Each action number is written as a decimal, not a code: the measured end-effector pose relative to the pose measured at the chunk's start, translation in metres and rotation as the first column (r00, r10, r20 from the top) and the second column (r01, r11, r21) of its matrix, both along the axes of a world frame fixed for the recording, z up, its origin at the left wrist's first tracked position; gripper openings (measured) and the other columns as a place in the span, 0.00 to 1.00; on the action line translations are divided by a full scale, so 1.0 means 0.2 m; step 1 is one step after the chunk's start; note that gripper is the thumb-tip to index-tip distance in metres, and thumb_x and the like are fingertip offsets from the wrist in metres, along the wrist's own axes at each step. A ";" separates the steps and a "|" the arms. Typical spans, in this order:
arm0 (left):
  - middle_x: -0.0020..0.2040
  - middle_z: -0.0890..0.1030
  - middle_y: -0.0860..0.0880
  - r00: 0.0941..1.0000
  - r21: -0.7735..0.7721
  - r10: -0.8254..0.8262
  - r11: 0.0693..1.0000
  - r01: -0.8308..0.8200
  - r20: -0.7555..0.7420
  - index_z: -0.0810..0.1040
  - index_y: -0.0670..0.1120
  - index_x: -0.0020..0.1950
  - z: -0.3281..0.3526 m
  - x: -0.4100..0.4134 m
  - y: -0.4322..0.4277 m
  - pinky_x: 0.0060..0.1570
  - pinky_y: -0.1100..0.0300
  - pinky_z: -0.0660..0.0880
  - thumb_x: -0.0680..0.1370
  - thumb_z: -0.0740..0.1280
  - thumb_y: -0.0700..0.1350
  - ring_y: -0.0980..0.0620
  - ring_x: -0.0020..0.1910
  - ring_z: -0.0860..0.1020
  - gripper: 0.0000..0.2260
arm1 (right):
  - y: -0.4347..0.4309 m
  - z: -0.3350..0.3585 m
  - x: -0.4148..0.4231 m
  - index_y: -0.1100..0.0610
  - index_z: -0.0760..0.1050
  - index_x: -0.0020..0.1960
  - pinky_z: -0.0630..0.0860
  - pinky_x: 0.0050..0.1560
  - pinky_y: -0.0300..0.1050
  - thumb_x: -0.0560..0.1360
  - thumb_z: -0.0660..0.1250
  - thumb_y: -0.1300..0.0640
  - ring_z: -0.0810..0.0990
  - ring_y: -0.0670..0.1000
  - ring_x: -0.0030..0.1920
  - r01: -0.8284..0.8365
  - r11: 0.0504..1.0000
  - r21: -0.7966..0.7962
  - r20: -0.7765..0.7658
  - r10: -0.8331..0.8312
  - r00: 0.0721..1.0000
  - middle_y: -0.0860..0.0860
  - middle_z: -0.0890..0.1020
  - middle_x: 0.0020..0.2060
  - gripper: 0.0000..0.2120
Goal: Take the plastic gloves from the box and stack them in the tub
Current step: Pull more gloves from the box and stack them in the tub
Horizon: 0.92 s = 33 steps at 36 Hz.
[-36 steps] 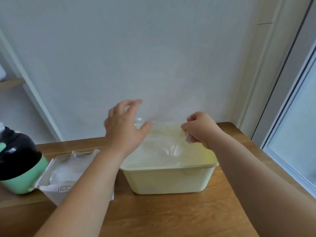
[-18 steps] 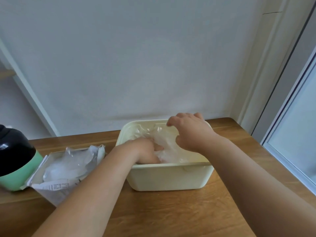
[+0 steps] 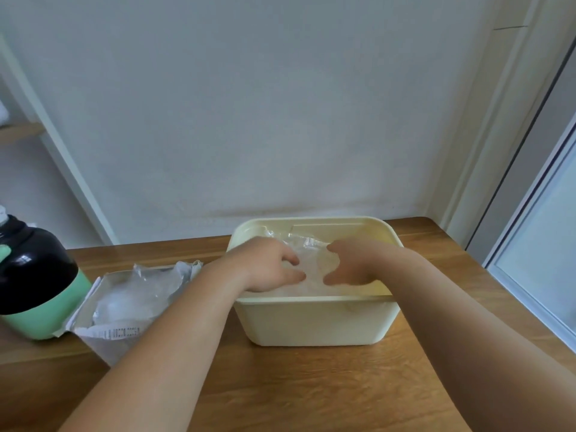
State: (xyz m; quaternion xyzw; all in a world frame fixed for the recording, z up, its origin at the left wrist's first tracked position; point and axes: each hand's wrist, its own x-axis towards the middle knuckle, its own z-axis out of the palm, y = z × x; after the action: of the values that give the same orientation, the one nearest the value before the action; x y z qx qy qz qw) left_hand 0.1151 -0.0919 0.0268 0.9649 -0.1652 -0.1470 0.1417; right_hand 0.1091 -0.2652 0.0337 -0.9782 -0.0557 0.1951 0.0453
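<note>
both hands are lowered into a pale cream rectangular plastic tub, which is set on a wooden table. the left hand and the right hand are held knuckles up, thumbs turned toward each other, with a narrow gap kept between them. the fingers of both are bent down onto a crumpled layer of thin clear plastic gloves, found directly under and between the fingertips. whether any film is pinched or merely pressed flat cannot be told, as the hands are blurred.

the step in hand is judged to be the settling of a glove onto the stack. the next fetch turns on one relation: the remaining clear gloves are kept in a torn-open white cardboard box, well to the left of the left fingers and slightly nearer the person, its long axis running front to back. the left hand is plainly the nearer one; a reach across the tub would be needed from the right.

a barcode-like strip is printed on the box's near flap, but no word or brand can be read. a black-capped mint green container is stood just beyond the box.
</note>
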 end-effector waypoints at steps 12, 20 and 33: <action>0.51 0.80 0.59 0.809 -0.504 0.495 0.811 -0.298 0.318 0.81 0.52 0.56 0.12 -0.23 0.53 0.48 0.68 0.69 0.81 0.62 0.44 0.65 0.44 0.75 0.10 | 0.50 0.12 -0.07 0.54 0.77 0.61 0.67 0.47 0.33 0.77 0.63 0.56 0.75 0.44 0.46 -0.324 0.780 0.535 0.426 0.082 0.901 0.46 0.81 0.51 0.13; 0.57 0.80 0.53 0.840 -0.252 0.519 0.844 -0.474 0.157 0.78 0.50 0.62 0.02 -0.33 0.80 0.48 0.63 0.71 0.81 0.62 0.46 0.56 0.53 0.76 0.11 | 0.83 0.03 -0.07 0.57 0.79 0.59 0.69 0.53 0.36 0.77 0.58 0.64 0.77 0.51 0.56 -0.450 0.712 0.539 0.429 0.228 0.874 0.51 0.81 0.55 0.15; 0.47 0.82 0.53 0.837 -0.101 0.526 0.851 -0.516 0.150 0.81 0.51 0.48 -0.09 -0.26 0.70 0.52 0.54 0.78 0.73 0.72 0.48 0.53 0.48 0.79 0.05 | 0.91 -0.05 -0.01 0.54 0.74 0.64 0.72 0.49 0.41 0.75 0.60 0.65 0.76 0.51 0.54 -0.500 0.807 0.316 0.342 0.395 0.853 0.51 0.79 0.55 0.19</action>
State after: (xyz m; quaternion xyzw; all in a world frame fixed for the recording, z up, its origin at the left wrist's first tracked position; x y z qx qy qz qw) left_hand 0.0627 0.0486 0.0094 0.9781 0.0876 -0.0142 0.1885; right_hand 0.1074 -0.0837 0.0244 -0.9240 -0.3299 0.0552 0.1853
